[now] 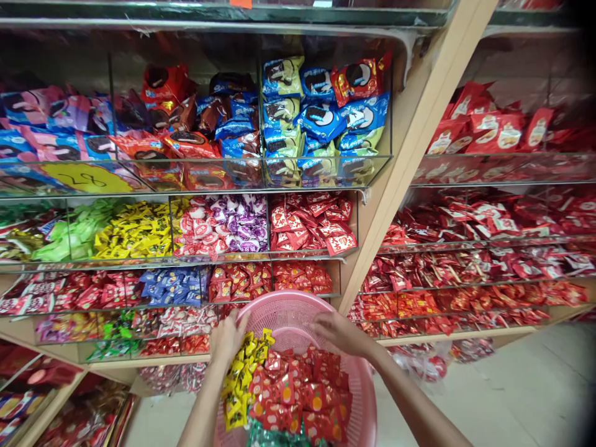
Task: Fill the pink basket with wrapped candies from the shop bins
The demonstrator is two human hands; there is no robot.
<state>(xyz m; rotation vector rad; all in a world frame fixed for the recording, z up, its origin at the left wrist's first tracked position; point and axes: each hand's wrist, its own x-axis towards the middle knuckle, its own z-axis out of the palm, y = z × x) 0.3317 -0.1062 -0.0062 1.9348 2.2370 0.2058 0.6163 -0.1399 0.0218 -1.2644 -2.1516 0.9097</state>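
Observation:
A pink plastic basket [367,397] with perforated walls is in front of me, below the shelves. My left hand [227,338] grips its left rim, thumb over the edge. My right hand [336,330] is over the far right part of the basket's opening; its fingers are blurred, and I cannot make out anything in them. Inside the basket lie yellow-wrapped candies [242,379] at the left, a larger heap of red-wrapped candies [298,391] with orange fruit prints in the middle, and green-wrapped candies [279,434] at the near edge.
Tiered shelves with clear dividers hold yellow candies [139,230], purple-and-white candies [246,223], blue packets [174,285] and red packets [310,223]. Bagged biscuits [321,118] fill the upper shelf. A wooden post [410,118] separates the right-hand shelves. Pale floor tiles [512,397] lie below.

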